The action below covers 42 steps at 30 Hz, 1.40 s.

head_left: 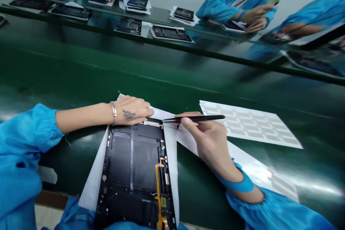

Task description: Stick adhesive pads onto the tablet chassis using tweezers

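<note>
Left hand (126, 110) flat, fingers together, pressed on top edge of black rectangular tablet frame (132, 172), on white paper sheet (93, 183); right hand (207, 143) pinching slim black metal tweezers (199, 118), tips just beside frame; glossy green workbench (81, 72) beneath.

Tablet back housing (134, 172) is seen as smooth matt black, plastic or coated metal, cannot tell which. Flex cable (159, 190) is glossy amber film. Tweezers (201, 118) are finished in matt black, metal-looking. White paper sheet (169, 143) is seen as smooth and matt. Die-cut pad sheet (250, 124) looks pale, papery. Workbench top (107, 75) is surfaced in glossy green, strongly reflective. Sleeves (27, 129) are made of shiny blue cloth. Bangle (113, 112) is polished silver-coloured metal.
</note>
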Tool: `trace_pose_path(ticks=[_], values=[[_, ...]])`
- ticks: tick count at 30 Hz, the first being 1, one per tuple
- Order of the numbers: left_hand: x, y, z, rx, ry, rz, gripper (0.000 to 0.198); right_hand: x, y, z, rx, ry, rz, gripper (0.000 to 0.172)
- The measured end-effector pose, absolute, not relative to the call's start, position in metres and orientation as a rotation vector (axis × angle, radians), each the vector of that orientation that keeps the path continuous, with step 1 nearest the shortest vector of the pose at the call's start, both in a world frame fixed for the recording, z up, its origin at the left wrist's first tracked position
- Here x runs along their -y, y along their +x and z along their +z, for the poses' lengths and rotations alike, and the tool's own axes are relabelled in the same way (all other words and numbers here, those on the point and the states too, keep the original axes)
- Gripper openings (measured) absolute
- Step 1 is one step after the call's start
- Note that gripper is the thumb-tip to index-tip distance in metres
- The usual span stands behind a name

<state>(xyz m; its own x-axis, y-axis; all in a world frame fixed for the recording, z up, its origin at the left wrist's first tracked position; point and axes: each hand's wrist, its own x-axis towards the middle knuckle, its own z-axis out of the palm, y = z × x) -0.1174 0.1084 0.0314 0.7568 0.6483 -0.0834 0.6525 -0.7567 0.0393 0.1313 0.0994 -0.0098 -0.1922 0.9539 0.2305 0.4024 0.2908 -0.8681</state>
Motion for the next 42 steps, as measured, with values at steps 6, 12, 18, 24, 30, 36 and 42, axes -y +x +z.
trace_pose_path(ticks=[6,12,18,24,30,36,42], values=[[-0.14,-0.096,0.056,-0.953,2.626,-0.454,0.009,-0.106,0.131,-0.016,1.588,-1.252,0.894,0.026],[-0.149,-0.074,0.064,-0.94,2.586,-0.556,0.016,-0.101,0.126,-0.005,1.481,-1.187,0.723,0.029],[-0.141,-0.077,0.044,-1.133,2.625,-0.285,0.027,-0.083,0.115,0.0,1.835,-0.976,0.693,0.023],[-0.127,-0.124,0.016,-0.873,2.423,0.266,0.026,-0.082,0.112,-0.009,2.135,-0.882,0.666,0.021],[-0.113,-0.144,0.005,-0.788,2.262,0.469,0.042,-0.082,0.106,-0.01,2.182,-0.834,0.622,0.023],[-0.114,-0.139,-0.002,-0.785,2.229,0.505,0.048,-0.079,0.084,-0.004,2.21,-0.863,0.651,0.023],[-0.113,-0.139,-0.009,-0.772,2.213,0.563,0.05,-0.078,0.084,-0.006,2.247,-0.866,0.563,0.023]])
